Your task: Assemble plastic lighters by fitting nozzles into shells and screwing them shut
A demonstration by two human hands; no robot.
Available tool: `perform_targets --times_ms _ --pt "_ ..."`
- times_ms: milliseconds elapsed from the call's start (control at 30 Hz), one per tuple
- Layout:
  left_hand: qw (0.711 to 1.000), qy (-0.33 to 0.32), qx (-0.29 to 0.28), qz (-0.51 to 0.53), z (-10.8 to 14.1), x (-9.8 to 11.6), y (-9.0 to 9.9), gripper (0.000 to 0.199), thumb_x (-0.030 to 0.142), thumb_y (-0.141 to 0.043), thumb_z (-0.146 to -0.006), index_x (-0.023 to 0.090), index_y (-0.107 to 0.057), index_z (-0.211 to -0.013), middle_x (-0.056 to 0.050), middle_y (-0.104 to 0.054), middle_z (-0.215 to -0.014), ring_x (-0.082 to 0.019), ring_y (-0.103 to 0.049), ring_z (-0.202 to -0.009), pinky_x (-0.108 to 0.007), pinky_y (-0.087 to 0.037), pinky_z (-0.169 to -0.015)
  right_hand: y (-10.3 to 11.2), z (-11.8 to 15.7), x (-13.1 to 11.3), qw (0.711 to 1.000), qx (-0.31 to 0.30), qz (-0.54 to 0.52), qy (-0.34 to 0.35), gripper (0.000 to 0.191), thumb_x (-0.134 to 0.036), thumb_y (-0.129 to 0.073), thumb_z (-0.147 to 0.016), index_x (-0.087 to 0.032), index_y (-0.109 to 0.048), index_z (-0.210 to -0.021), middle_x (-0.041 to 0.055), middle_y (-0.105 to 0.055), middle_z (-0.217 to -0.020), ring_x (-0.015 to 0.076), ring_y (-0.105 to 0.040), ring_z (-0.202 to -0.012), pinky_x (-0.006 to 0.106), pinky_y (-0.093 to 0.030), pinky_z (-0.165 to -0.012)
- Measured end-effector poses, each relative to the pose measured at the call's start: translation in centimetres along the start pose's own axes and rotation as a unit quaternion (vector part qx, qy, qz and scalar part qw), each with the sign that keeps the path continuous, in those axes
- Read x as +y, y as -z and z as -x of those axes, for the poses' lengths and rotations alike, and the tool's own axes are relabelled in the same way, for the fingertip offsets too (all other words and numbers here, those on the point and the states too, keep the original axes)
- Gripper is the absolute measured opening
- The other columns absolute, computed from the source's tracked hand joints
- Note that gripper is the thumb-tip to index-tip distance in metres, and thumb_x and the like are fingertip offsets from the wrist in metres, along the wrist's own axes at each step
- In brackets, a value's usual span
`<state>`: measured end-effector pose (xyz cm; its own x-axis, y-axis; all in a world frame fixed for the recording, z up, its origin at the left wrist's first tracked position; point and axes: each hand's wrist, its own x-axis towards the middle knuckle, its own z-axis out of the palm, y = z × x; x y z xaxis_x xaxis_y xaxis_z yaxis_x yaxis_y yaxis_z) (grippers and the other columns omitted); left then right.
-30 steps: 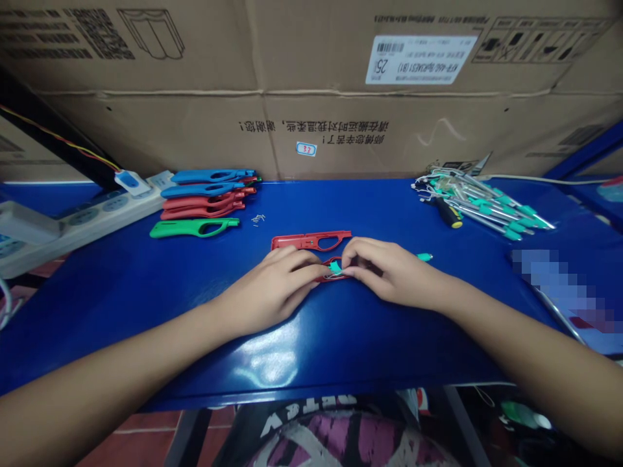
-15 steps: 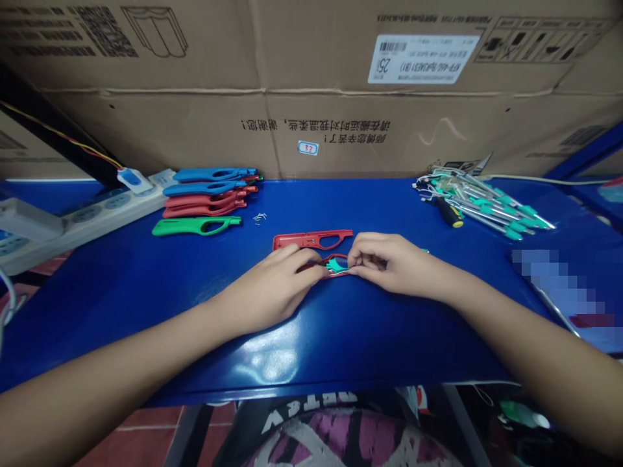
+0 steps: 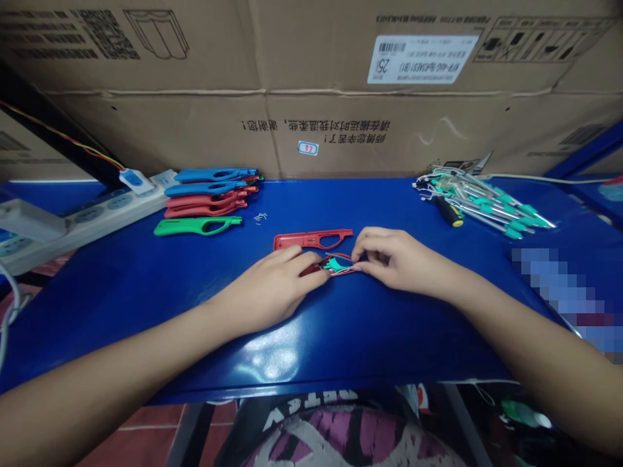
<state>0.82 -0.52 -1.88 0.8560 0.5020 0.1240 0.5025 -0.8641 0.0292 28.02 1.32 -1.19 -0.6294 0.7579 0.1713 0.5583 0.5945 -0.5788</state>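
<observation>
The left hand [image 3: 275, 288] grasps the left end of the red shell half [image 3: 314, 266] on the tabletop [image 3: 195, 279], presumably to steady it. The right hand [image 3: 396, 259] pinches at the opposite end, apparently on thin wires [image 3: 342, 270] beside the green insert [image 3: 335, 264]; contact is too small to confirm. A second red half [image 3: 296, 241] lies just beyond. The carton [image 3: 219, 52] label [image 3: 422, 59], inverted, reads "25" and "KFR-46G".

The left hand [image 3: 278, 285] grips a red shell [image 3: 316, 266] (teal piece [image 3: 337, 265] inside), right hand [image 3: 396, 259] at its end.
</observation>
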Motion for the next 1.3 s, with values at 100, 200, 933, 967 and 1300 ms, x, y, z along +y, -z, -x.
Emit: perform_targets --times_ms 100,200,933,967,1300 --pt "1.000 0.001 0.002 0.002 -0.02 0.08 -0.01 0.034 0.016 -0.051 -0.100 0.020 -0.060 -0.132 -0.011 -0.060 -0.129 -0.029 -0.054 -0.117 -0.046 -0.053 -0.099 0.13 0.02 -0.12 1.000 -0.017 -0.015 0.005 0.008 -0.015 -0.065 -0.090 -0.016 -0.072 -0.087 0.0048 -0.064 -0.090 0.0107 -0.056 -0.069 0.024 -0.044 -0.062" --pt "1.000 0.003 0.009 0.014 -0.10 0.19 -0.04 0.038 0.016 -0.049 -0.100 0.019 -0.057 -0.137 -0.012 -0.060 -0.129 -0.029 -0.053 -0.117 -0.046 -0.052 -0.100 0.16 0.04 -0.10 0.999 -0.021 -0.033 0.001 0.009 -0.019 -0.066 -0.090 -0.016 -0.073 -0.088 0.0041 -0.062 -0.090 0.0083 -0.052 -0.062 0.024 -0.043 -0.059" --pt "1.000 -0.008 0.011 0.009 -0.17 0.06 0.15 0.042 0.017 -0.046 -0.101 0.022 -0.057 -0.141 -0.013 -0.063 -0.124 -0.027 -0.057 -0.106 -0.044 -0.054 -0.090 0.12 0.16 -0.24 0.999 -0.015 0.011 0.042 0.012 -0.019 -0.061 -0.094 -0.017 -0.070 -0.086 0.0061 -0.065 -0.091 0.0137 -0.060 -0.075 0.026 -0.047 -0.067" --pt "1.000 -0.009 0.012 0.010 -0.18 0.07 0.18 0.042 0.018 -0.046 -0.101 0.023 -0.057 -0.141 -0.013 -0.063 -0.123 -0.026 -0.057 -0.105 -0.044 -0.054 -0.090 0.15 0.19 -0.24 0.999 -0.019 0.010 0.045 0.012 -0.019 -0.060 -0.094 -0.017 -0.070 -0.087 0.0063 -0.065 -0.091 0.0140 -0.061 -0.076 0.027 -0.048 -0.068" --pt "1.000 -0.010 0.001 -0.010 -0.11 0.13 0.19 0.042 0.019 -0.046 -0.101 0.022 -0.057 -0.142 -0.013 -0.062 -0.121 -0.026 -0.056 -0.103 -0.042 -0.054 -0.088 0.15 0.19 0.16 0.999 0.006 0.019 0.037 0.009 -0.017 -0.062 -0.091 -0.016 -0.069 -0.086 0.0056 -0.063 -0.090 0.0116 -0.058 -0.070 0.024 -0.047 -0.063"
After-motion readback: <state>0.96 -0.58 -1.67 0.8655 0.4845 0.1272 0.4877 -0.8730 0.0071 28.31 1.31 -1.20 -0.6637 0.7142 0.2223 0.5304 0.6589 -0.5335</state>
